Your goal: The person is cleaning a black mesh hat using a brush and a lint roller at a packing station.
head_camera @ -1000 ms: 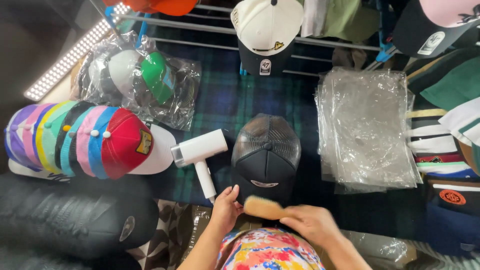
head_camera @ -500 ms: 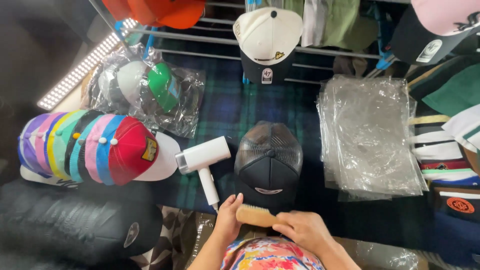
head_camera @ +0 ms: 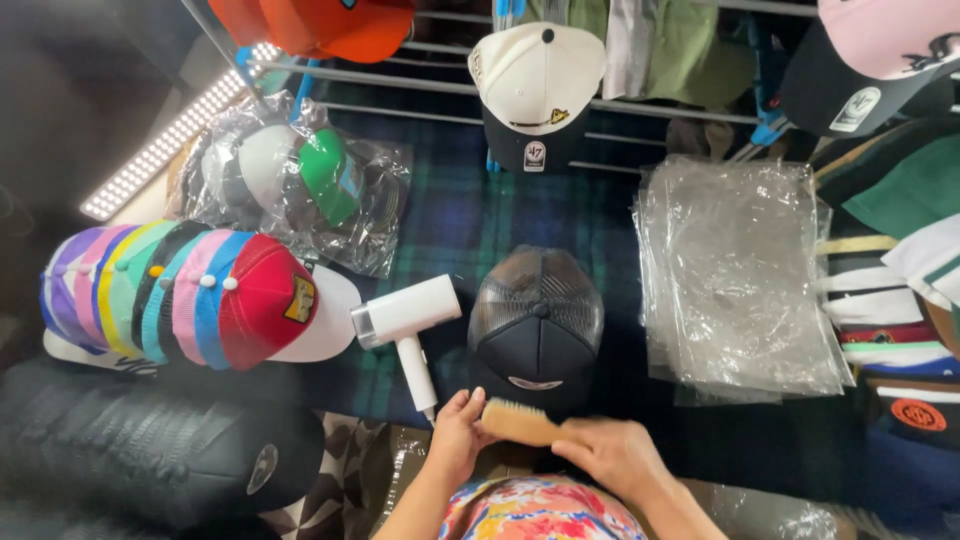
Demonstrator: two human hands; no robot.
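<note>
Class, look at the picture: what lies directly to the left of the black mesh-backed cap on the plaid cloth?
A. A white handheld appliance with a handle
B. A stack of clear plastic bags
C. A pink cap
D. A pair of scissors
A: the white handheld appliance lies just left of the black mesh-backed cap, while the stack of clear plastic bags sits to the cap's right.

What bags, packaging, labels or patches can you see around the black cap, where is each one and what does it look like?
Clear plastic bags: flat glossy stack, right of the black cap.
Bagged caps: crinkled clear bag, upper left, holding white and green caps.
Yellow patch: small square on the red cap, left.
White sticker: small, on the hanging cream cap's dark brim, top centre.
Orange round patch: on dark fabric, far right.
</note>
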